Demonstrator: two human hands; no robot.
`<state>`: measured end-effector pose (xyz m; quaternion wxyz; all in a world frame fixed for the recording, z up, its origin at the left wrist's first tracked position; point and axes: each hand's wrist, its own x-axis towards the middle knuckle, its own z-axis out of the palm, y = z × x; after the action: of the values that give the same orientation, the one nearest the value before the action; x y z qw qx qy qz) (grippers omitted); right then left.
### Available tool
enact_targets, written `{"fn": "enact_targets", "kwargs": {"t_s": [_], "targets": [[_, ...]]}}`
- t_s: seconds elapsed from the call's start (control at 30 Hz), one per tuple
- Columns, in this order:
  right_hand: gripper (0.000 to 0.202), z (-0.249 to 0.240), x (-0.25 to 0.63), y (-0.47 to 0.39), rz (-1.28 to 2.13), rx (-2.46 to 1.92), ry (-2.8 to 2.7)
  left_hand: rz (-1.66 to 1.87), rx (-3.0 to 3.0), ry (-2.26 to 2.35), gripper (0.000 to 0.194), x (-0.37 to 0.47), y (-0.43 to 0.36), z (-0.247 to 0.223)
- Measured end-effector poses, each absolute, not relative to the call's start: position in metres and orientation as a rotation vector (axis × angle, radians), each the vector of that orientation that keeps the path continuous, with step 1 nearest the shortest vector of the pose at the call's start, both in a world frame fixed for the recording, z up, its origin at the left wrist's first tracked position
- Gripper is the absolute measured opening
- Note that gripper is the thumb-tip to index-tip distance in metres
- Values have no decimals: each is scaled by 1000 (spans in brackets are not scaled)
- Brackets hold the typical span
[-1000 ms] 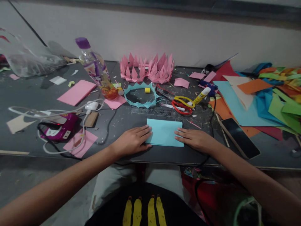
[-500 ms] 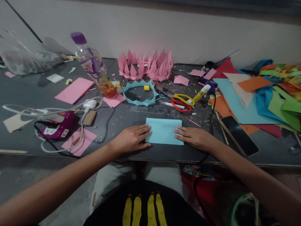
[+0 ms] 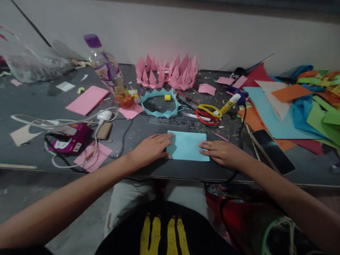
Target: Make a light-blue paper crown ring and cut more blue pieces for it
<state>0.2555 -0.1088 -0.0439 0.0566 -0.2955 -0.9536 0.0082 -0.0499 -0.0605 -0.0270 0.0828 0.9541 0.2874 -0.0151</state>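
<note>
My left hand and right hand lie flat, fingers extended, on opposite ends of a blue sheet at the table's near edge. Beyond it sit scissors, a blue crown and pink crowns; my phone lies right.

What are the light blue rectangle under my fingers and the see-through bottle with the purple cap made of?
The light blue rectangle looks like plain matte paper: flat, thin edges, no shine. The see-through bottle with the purple cap seems glossy plastic: it catches light and orange stuff shows through, though glass is possible.
</note>
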Motion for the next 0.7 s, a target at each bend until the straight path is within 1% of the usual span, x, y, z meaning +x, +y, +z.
{"fn": "enact_targets", "kwargs": {"t_s": [0.1, 0.17, 0.43, 0.57, 0.63, 0.7], "targets": [[39, -40, 251, -111, 26, -946, -2881, -88, 2872, 870, 55, -51, -61, -29], [39, -36, 246, -112, 30, -995, -2876, -111, 2881, 868, 59, -51, -61, -32], [33, -21, 222, -109, -22, -1265, -2893, -215, 2858, 888, 56, -48, -57, -29], [28, -17, 194, -106, -96, -1519, -2875, -242, 2828, 898, 56, -44, -55, -22], [31, -20, 176, -103, -153, -1680, -2806, -216, 2828, 895, 55, -43, -54, -21], [44, -26, 161, -100, -233, -1792, -2715, -210, 2821, 897, 56, -43, -54, -21]]}}
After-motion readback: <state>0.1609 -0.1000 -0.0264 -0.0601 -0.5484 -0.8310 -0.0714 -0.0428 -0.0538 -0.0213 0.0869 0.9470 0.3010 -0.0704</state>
